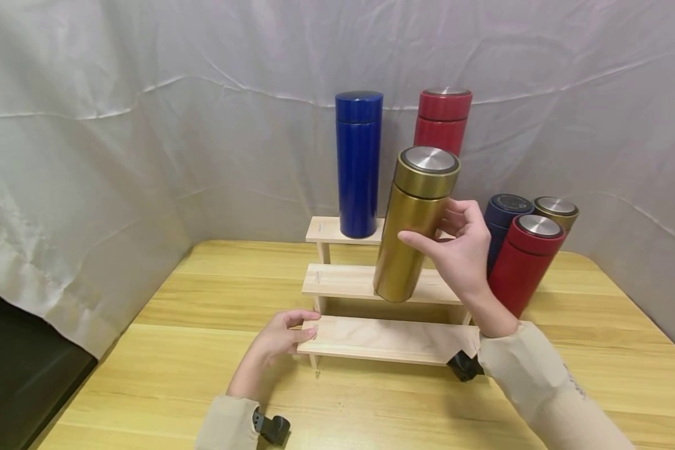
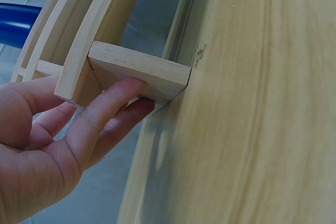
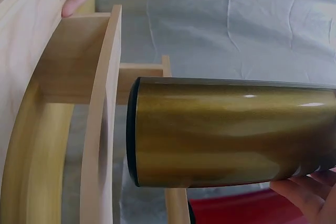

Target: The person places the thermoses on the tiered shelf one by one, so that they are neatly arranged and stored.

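Note:
A gold thermos bottle [image 1: 410, 231] with a silver-topped lid is gripped by my right hand [image 1: 461, 244], thumb in front and fingers behind. It leans slightly, and in the right wrist view its dark base hangs a little apart from the middle board [image 3: 100, 129]. My left hand [image 1: 284, 334] holds the left end of the three-step wooden display stand [image 1: 388, 337], its fingers against the bottom step's side support [image 2: 142, 72]. On the top step stand a blue thermos [image 1: 359, 169] and, partly behind the gold one, a red thermos [image 1: 443, 122].
Right of the stand, a red bottle [image 1: 525, 262], a dark blue bottle [image 1: 500, 219] and another gold bottle [image 1: 557, 209] stand close together on the wooden table [image 1: 202, 294]. A grey cloth [image 1: 247, 156] hangs behind. Something black [image 1: 22, 369] lies at the left.

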`<state>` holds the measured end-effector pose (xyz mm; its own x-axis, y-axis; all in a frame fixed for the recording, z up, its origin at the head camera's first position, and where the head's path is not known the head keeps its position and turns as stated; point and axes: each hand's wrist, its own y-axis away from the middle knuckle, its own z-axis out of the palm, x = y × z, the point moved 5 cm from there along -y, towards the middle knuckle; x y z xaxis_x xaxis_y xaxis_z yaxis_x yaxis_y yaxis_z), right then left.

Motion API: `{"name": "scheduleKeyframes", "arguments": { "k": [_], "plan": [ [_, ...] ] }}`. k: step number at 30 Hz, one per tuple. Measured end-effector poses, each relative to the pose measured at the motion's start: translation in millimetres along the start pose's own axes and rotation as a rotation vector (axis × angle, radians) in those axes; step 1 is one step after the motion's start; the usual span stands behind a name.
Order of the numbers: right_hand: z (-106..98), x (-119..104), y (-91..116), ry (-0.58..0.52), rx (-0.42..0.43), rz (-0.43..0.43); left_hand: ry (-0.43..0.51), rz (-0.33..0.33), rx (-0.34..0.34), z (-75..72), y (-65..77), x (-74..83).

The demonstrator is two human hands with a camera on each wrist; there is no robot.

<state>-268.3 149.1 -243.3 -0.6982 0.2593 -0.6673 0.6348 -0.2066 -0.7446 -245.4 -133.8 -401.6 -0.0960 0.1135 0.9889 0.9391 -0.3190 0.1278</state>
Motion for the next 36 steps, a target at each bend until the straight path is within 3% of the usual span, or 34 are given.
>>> {"name": "scheduleKeyframes", "arguments": {
  "k": [2, 4, 11, 17, 23, 27, 29, 32, 34, 36],
  "plan": [
    [4, 20, -2, -0.007, -0.005, -0.013, -0.004, 0.0, 0.001, -0.1, -0.3, -0.6],
    [10, 24, -1, -0.026, -0.011, -0.007, -0.011, -0.002, 0.002, -0.3, -0.5, -1.5],
    [35, -30, 5, -0.076, -0.033, 0.053, 0.0, -0.006, -0.001, -1.7, -0.4, -3.4],
    [52, -11, 4, -0.207, -0.058, 0.051, 0.007, -0.011, 0.0, -1.2, 0.1, -2.5],
    [61, -8, 6, -0.112, -0.057, 0.084, 0.012, -0.011, -0.008, -0.1, -0.5, -1.4],
    [66, -25, 8, -0.051, -0.074, 0.088, 0.027, -0.008, -0.016, 0.6, -0.2, -0.2],
    [71, -11, 7, -0.092, -0.077, 0.087, 0.029, -0.007, -0.018, 0.9, -0.1, 0.0],
    [77, -7, 5, -0.127, -0.081, 0.082, 0.036, -0.006, -0.018, 1.2, -0.1, 0.1],
    [80, -8, 5, -0.13, -0.091, 0.077, 0.039, -0.007, -0.016, 1.1, -0.3, -0.1],
    [80, -25, 5, -0.096, -0.104, 0.072, 0.042, -0.006, -0.016, 0.9, -0.5, -0.2]
  ]
}}
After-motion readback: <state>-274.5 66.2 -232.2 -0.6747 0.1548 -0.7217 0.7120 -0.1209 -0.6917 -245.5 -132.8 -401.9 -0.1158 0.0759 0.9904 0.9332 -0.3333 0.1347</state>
